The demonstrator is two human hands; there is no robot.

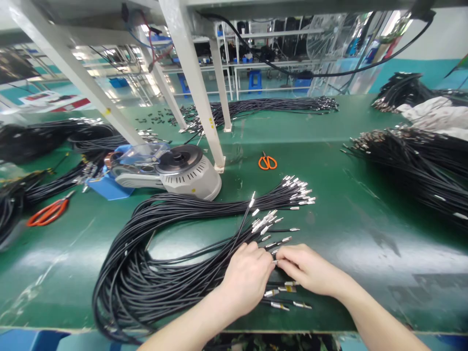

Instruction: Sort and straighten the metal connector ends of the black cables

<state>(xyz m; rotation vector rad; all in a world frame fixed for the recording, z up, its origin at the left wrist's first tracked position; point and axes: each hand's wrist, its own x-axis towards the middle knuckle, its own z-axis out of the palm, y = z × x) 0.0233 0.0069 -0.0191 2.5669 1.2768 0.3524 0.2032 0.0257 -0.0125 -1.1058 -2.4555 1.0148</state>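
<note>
A U-shaped bundle of thin black cables lies on the green bench top, with small silver connectors at both sets of ends. Over the lower ends, my left hand is closed on a black cable, mostly hidden under the fingers. The silver connector of that cable pokes out between my two hands. My right hand pinches at its tip with thumb and forefinger. Below the hands, several loose cable ends lie near the front edge, some with yellowish pieces.
A grey round tape dispenser stands behind the bundle, beside a white post. Orange-handled scissors lie mid-bench, another orange pair at left. More cable bundles lie at right, left and back.
</note>
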